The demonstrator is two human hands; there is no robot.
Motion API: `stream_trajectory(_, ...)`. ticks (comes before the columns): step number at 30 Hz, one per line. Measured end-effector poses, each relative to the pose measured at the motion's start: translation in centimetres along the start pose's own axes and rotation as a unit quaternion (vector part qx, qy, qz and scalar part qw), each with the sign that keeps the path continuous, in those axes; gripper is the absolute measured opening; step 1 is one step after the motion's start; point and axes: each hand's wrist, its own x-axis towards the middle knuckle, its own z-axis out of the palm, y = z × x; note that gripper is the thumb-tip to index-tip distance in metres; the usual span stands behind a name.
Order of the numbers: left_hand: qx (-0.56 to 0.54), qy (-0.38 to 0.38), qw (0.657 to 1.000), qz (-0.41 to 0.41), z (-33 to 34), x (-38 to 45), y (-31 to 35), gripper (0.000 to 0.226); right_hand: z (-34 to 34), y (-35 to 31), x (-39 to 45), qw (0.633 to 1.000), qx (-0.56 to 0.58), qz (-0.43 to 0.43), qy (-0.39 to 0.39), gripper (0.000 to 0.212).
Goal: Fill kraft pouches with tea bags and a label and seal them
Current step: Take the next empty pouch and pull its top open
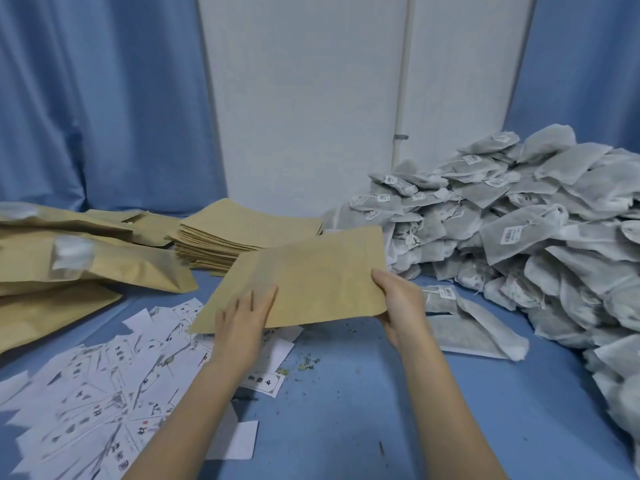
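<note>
I hold a flat, empty kraft pouch [311, 275] above the blue table. My right hand [398, 303] grips its right bottom corner, thumb on top. My left hand [242, 323] is blurred, its fingers spread at the pouch's lower left edge, touching it. A stack of empty kraft pouches [242, 233] lies just behind. A big heap of grey tea bags [519, 216] with small white tags fills the right side. White printed labels [114, 386] are scattered at the lower left.
Filled kraft pouches [69, 261] lie piled at the left edge. Two loose tea bags [464, 323] lie flat right of my right hand. Tea crumbs [308, 362] dot the blue tabletop [346, 427]. Blue curtains and a white panel stand behind.
</note>
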Motion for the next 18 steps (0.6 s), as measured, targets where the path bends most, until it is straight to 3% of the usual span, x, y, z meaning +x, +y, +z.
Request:
stream_trajectory(2,-0.136,-0.114,0.984,-0.016,-0.4,0.4,0.1,0.09,-0.3,0.6,0.2,0.999,-0.038,-0.031,0.005,0.019)
stream_trajectory(4,-0.276,-0.159,0.948,0.011,-1.4,0.5,0.9,0.102,-0.5,1.0,0.3,0.995,-0.082,-0.049,-0.01,0.02)
stream_trajectory(6,-0.469,-0.132,0.873,0.018,-2.4,0.7,2.7,0.099,-0.6,1.4,0.3,0.993,-0.094,-0.05,-0.053,0.018)
stream_trajectory(8,-0.582,-0.062,0.811,-0.013,-3.5,1.1,5.4,0.081,-0.2,1.4,0.2,0.991,-0.097,-0.04,-0.084,0.015)
stream_trajectory(10,-0.571,-0.01,0.82,-0.029,-3.9,1.8,8.2,0.066,0.5,1.5,0.0,0.993,-0.073,-0.023,-0.091,0.013)
stream_trajectory(12,-0.511,0.017,0.86,-0.016,-3.6,2.3,10.4,0.06,1.0,1.6,-0.1,0.997,-0.036,-0.009,-0.072,0.021)
stream_trajectory(14,-0.468,0.023,0.883,-0.028,-3.1,2.6,12.0,0.058,1.3,1.7,-0.1,0.999,-0.016,-0.002,-0.047,0.016)
stream_trajectory(18,-0.521,0.058,0.849,-0.061,-2.3,2.5,13.3,0.059,1.1,1.6,-0.3,0.997,0.053,0.033,-0.041,0.013)
